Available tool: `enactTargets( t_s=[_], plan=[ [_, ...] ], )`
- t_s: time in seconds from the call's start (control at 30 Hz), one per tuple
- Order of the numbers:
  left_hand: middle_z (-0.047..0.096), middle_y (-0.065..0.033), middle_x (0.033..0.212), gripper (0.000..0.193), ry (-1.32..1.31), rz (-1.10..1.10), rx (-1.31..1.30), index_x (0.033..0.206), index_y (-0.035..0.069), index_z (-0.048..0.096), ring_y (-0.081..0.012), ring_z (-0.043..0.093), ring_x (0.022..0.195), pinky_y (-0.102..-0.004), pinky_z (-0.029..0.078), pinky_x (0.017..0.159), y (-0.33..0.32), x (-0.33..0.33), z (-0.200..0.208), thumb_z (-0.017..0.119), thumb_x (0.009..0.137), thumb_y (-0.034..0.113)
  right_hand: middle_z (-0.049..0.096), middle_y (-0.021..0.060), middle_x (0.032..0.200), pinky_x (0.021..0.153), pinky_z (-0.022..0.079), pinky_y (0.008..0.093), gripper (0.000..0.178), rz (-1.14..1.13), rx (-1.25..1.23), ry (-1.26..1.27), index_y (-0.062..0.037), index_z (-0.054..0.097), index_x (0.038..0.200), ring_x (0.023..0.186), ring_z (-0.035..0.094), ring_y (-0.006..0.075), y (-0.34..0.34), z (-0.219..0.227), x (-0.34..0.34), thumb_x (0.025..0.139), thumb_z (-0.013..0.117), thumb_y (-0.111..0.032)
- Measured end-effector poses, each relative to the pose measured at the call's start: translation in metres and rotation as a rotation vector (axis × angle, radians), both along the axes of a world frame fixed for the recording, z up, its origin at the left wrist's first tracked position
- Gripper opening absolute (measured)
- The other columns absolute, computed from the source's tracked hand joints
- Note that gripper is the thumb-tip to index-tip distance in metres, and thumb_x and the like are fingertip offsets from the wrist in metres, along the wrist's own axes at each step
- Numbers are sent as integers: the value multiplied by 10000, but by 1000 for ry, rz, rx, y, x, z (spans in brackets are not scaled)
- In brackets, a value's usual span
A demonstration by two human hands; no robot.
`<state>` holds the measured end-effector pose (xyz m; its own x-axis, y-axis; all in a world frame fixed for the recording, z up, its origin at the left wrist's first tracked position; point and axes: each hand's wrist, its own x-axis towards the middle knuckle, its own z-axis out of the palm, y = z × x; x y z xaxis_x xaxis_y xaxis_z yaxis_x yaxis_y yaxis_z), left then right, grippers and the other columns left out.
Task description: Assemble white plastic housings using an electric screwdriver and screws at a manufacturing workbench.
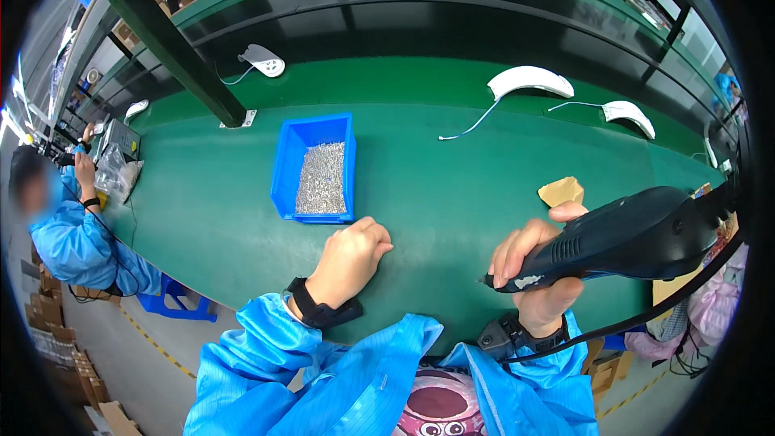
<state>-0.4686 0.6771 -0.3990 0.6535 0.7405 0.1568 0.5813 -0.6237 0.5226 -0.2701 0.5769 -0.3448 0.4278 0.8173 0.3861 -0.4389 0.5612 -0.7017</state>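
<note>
My right hand (537, 258) is wrapped round a black electric screwdriver (622, 234), which lies nearly level with its tip pointing left, towards my other hand. My left hand (343, 262) rests low over the green tabletop (420, 218), its fingers curled together; whatever they may hold is hidden. Just beyond that hand stands a blue plastic bin (313, 217) with a layer of small silvery screws (323, 178). A crumpled piece of tan paper (561, 191) lies past the screwdriver.
Along the bench's back lie white curved parts (529, 81) with thin cables. A dark green post (173, 48) rises at the back left. The screwdriver's black cord (646, 315) loops down at the right. At far left a person in blue (89, 250) works beside a grey box.
</note>
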Motion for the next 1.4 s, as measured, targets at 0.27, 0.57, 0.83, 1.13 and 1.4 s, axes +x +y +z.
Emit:
enactTargets(
  t_s=[0.27,0.57,0.83,1.13,1.4],
  plan=[
    [606,-111,728,97,-207,-112,171,757,-11,563,-228,609,660,-297,489,586,43,-42,57,630,701,-53,468,51,563,427,442,258,706,-95,-91,-302,-78,269,1126,425,493,141,18,-10,-17,764,472,-650],
    [605,-93,708,91,103,-13,381,713,26,592,-249,589,626,-319,465,553,115,-94,57,665,659,24,477,64,566,411,438,262,687,-133,-43,-293,-73,280,1122,421,495,147,37,-25,-39,762,530,-603],
    [591,-50,756,130,121,-42,693,666,49,585,-248,541,757,-360,449,664,258,-108,91,694,614,100,475,73,530,382,425,263,669,-189,-37,-279,-61,289,1109,396,483,159,49,-38,-55,767,552,-573],
    [630,-71,825,138,709,227,451,682,103,646,-258,578,866,-377,455,726,468,-71,37,717,628,209,573,151,748,559,469,306,699,-35,69,-119,-73,325,1197,662,578,239,46,-68,-39,704,732,-355],
    [633,-117,847,220,454,110,281,760,103,643,-295,596,812,-352,462,715,454,-56,17,666,631,279,513,94,568,414,453,271,634,-205,-37,-291,-59,293,1091,423,511,176,43,-54,-51,782,547,-552]
  ],
)
